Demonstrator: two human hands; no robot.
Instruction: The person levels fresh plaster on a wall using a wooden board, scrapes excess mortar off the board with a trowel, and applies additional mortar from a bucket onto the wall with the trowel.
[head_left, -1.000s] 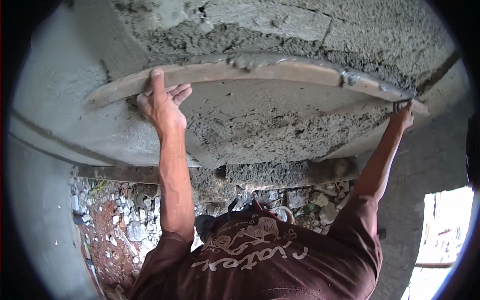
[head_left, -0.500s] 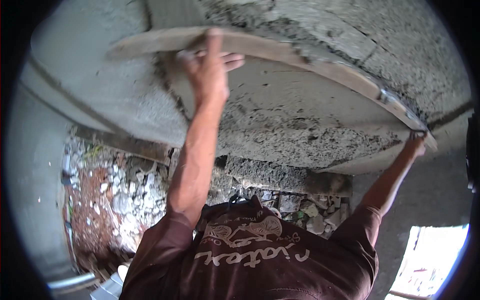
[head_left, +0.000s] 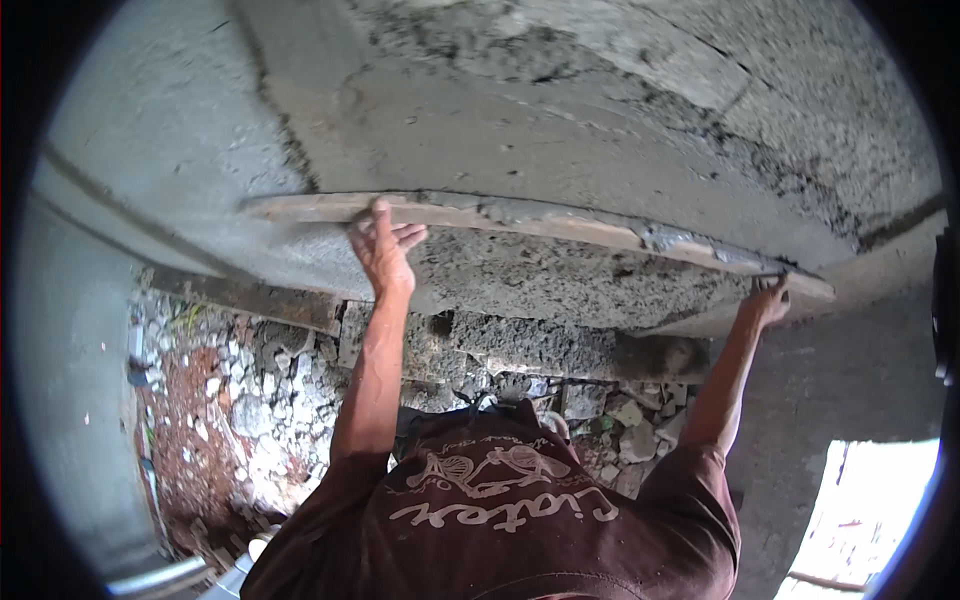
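Down toward the wall's (head_left: 180, 90) lower edge comes the wooden board (head_left: 570, 225), both hands lowered with it.
Head view: I see the board across grey plaster (head_left: 620, 150), just above that edge. My left hand (head_left: 388, 255) spreads its fingers below, one digit on the board; I cannot tell whether they clamp. My right hand (head_left: 768, 300) grips the right end. I judge it stiff, long, fairly light, slippery where mortar (head_left: 660, 238) clings; best held near both ends.
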